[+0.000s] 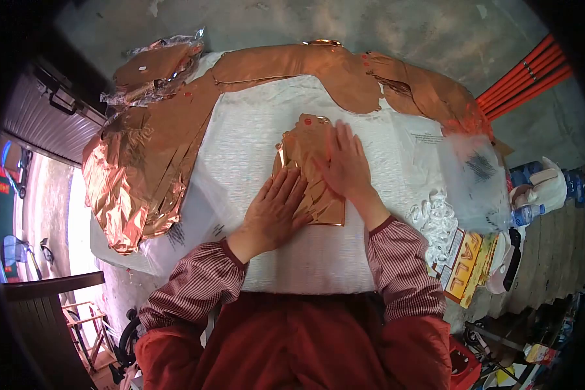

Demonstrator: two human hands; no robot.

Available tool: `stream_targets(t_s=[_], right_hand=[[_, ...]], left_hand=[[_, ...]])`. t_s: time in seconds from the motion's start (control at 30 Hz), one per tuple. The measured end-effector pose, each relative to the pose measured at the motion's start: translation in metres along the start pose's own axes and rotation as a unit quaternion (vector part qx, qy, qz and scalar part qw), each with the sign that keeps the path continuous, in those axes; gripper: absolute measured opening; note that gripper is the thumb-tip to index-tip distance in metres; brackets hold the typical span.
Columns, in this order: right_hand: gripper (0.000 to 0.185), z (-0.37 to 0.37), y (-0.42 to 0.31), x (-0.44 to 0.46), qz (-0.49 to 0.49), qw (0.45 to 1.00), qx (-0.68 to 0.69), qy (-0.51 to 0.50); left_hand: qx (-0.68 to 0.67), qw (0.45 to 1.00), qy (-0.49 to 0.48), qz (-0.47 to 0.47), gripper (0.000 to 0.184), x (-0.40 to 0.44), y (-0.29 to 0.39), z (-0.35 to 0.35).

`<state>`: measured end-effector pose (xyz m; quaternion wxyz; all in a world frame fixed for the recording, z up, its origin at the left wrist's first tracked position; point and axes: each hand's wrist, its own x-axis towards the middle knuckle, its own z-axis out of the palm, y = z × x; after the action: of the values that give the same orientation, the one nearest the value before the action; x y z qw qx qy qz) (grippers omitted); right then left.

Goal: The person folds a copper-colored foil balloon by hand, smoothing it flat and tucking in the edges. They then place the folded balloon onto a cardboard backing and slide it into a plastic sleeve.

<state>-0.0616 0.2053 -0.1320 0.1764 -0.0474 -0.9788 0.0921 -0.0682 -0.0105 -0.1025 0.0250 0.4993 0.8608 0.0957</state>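
Note:
A folded copper-coloured foil piece (325, 205) lies flat on the white cloth-covered table (312, 266), with a small red mark near its top. My left hand (276, 208) rests on its lower left part, palm down, fingers apart and pointing up and to the right. On its upper right edge lies my right hand (350, 162), also palm down, with the fingers stretched out. Neither hand grips anything. The palms hide parts of the foil.
More copper foil sheets (260, 65) curve along the table's far and left edges. Clear plastic bags (474, 175), white cord (435, 224) and a yellow printed packet (465, 263) lie at the right. Orange poles (526, 78) stand beyond the far right corner.

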Motion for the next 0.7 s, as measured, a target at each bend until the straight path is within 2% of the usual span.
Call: stream_targets(t_s=[0.07, 0.13, 0.17, 0.23, 0.27, 0.33, 0.37, 0.43, 0.47, 0.53, 0.67, 0.7], right_hand=[[0.062, 0.004, 0.008, 0.008, 0.022, 0.999, -0.002, 0.043], [0.060, 0.004, 0.015, 0.012, 0.041, 0.978, 0.147, 0.142], [0.060, 0.003, 0.016, 0.008, 0.039, 0.978, 0.145, 0.145], [0.058, -0.009, 0.007, -0.003, 0.157, 0.934, 0.295, 0.128], [0.058, -0.017, 0.002, -0.009, 0.153, 0.935, 0.293, 0.130], [0.056, -0.038, -0.015, -0.022, 0.292, 0.848, 0.440, 0.043], [0.056, -0.036, -0.016, -0.031, 0.291, 0.849, 0.438, 0.046], [0.047, -0.035, -0.017, -0.039, 0.304, 0.783, 0.541, 0.037], [0.047, -0.037, -0.013, -0.039, 0.301, 0.785, 0.540, 0.040], [0.032, -0.048, -0.015, -0.034, 0.330, 0.699, 0.626, -0.104], [0.021, -0.034, -0.020, -0.001, 0.308, 0.666, 0.667, -0.127], [0.021, -0.038, -0.024, 0.007, 0.309, 0.657, 0.676, -0.125]], left_hand=[[0.003, 1.000, 0.008, 0.001, 0.069, 0.000, -0.001, 0.001], [0.003, 1.000, 0.019, 0.004, 0.069, 0.000, -0.001, 0.004], [0.004, 1.000, 0.024, 0.005, 0.069, -0.001, 0.000, 0.004], [-0.002, 1.000, 0.015, -0.006, 0.069, -0.001, 0.000, 0.004], [-0.002, 1.000, 0.019, -0.006, 0.069, -0.001, -0.002, 0.005], [0.003, 0.999, 0.032, 0.000, 0.069, -0.003, -0.002, 0.008], [0.003, 0.999, 0.034, 0.002, 0.069, -0.003, -0.002, 0.009], [-0.022, 0.999, 0.037, 0.002, 0.070, -0.002, -0.003, 0.008], [-0.021, 0.999, 0.041, 0.003, 0.070, -0.002, -0.004, 0.010], [-0.024, 0.998, 0.051, 0.013, 0.070, -0.002, -0.005, 0.010], [-0.076, 0.994, 0.076, 0.016, 0.072, 0.004, -0.007, -0.003], [-0.237, 0.962, 0.127, -0.046, 0.075, 0.014, -0.016, -0.003]])
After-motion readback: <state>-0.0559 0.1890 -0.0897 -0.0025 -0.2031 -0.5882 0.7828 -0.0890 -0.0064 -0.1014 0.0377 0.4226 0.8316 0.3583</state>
